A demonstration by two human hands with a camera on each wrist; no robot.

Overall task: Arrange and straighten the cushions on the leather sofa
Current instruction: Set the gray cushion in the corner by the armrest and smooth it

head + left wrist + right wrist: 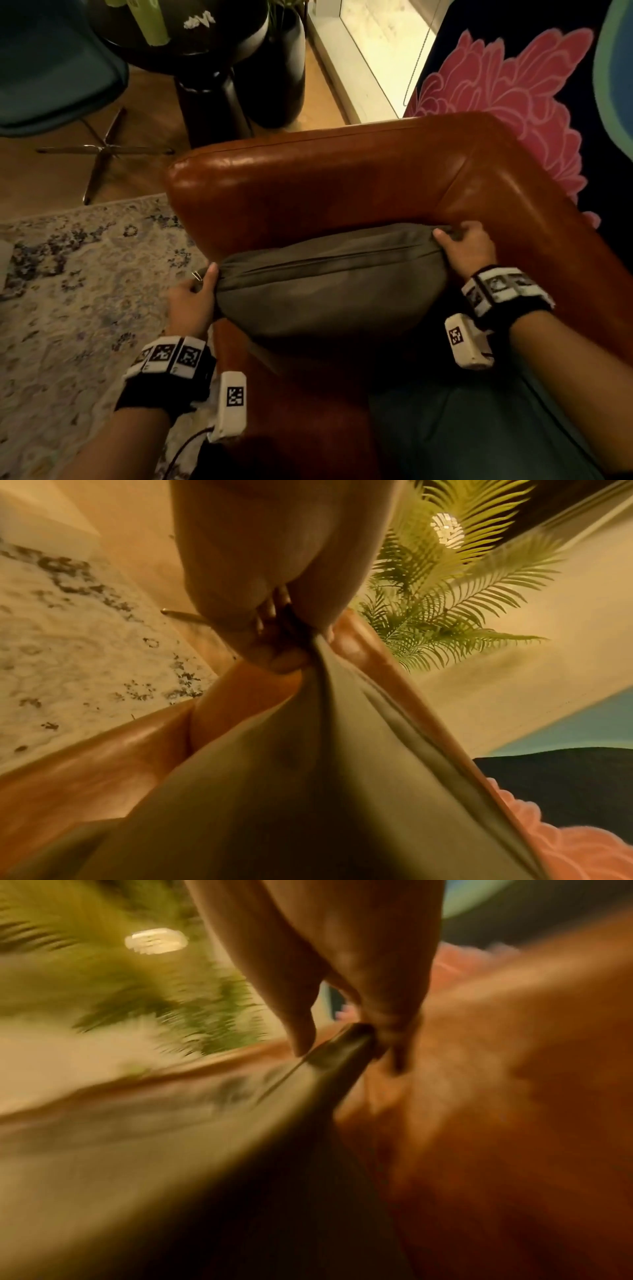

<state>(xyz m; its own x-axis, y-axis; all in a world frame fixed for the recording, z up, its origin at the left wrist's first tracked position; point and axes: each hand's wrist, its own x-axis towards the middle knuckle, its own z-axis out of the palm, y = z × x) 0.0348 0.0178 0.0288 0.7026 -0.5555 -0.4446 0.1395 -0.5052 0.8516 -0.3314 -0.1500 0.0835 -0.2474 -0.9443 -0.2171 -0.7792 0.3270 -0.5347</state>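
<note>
A grey-brown fabric cushion (329,284) stands on edge in the corner of the brown leather sofa (308,174), its zip seam facing up. My left hand (198,294) grips the cushion's left corner (315,653). My right hand (462,243) grips the right corner (349,1039) against the sofa's back. A dark teal cushion (462,431) lies on the seat in front of me, partly under my right forearm. The right wrist view is blurred.
A patterned pale rug (75,301) covers the floor at left. A black round side table (205,44), a dark planter (284,68) with a palm (445,593), and a teal chair (51,75) on a chrome base stand beyond the armrest. A dark hanging with a pink flower (507,99) sits behind the sofa.
</note>
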